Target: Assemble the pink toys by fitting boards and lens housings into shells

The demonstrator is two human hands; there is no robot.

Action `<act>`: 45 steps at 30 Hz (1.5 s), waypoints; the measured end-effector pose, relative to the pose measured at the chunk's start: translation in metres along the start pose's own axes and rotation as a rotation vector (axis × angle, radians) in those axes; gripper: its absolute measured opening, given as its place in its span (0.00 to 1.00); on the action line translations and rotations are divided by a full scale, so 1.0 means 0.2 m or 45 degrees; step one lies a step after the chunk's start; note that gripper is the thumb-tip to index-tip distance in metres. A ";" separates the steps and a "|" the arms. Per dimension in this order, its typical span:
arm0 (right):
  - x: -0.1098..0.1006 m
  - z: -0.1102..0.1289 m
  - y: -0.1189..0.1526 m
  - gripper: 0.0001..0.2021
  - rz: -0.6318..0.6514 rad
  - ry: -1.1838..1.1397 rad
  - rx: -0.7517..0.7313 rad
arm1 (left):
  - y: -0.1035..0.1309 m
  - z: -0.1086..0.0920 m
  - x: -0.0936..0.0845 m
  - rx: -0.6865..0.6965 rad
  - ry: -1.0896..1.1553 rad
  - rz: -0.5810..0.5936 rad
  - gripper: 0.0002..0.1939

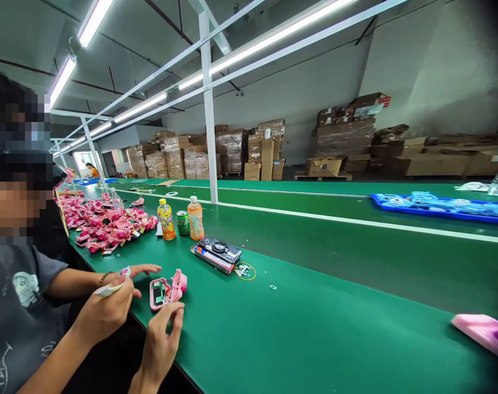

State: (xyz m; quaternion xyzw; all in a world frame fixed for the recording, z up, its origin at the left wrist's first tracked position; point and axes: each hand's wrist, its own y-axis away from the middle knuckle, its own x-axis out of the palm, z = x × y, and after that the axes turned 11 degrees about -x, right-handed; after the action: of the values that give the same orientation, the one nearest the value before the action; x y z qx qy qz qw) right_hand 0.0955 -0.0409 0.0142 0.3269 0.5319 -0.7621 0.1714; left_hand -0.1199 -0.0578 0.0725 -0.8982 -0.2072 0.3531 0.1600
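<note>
A pink toy-like casing (151,295) lies open on the green table, with a green circuit board (161,291) inside and a rounded pink part (180,283) at its right side. My left hand (107,313) is left of the casing, fingers closed on a pale strip (109,289) with a bit of pink at its upper end. Just below the casing, my right hand (162,336) has thumb and forefinger brought together near its lower edge; whatever they hold is too small to tell.
Beside me on the left, a person in a grey shirt reaches a hand (145,269) behind the casing. Farther back are piled pink parts (109,221), bottles (195,219), a can (183,223) and a black device (220,249). A blue tray (438,207) is at right.
</note>
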 end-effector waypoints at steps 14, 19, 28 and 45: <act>0.34 0.03 -0.15 0.30 -0.077 0.306 0.785 | -0.01 0.11 0.30 -0.107 -0.262 0.024 0.22; -0.08 -0.05 0.47 0.30 -0.180 0.261 0.513 | 0.33 -0.17 0.77 -0.159 -0.253 0.098 0.24; -0.47 -0.26 0.74 0.35 -0.028 0.565 0.354 | 0.12 -0.53 0.88 -0.246 -0.238 0.517 0.09; -0.66 -0.47 0.21 0.10 0.337 0.053 0.211 | 0.24 -0.54 1.01 -0.260 0.830 0.661 0.14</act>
State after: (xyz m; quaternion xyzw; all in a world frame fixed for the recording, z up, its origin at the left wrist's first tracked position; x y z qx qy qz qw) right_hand 0.2472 0.0181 0.0544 0.4230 0.4228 -0.7673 0.2315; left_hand 0.1028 -0.0156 0.0119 -0.9964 0.0530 0.0570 0.0332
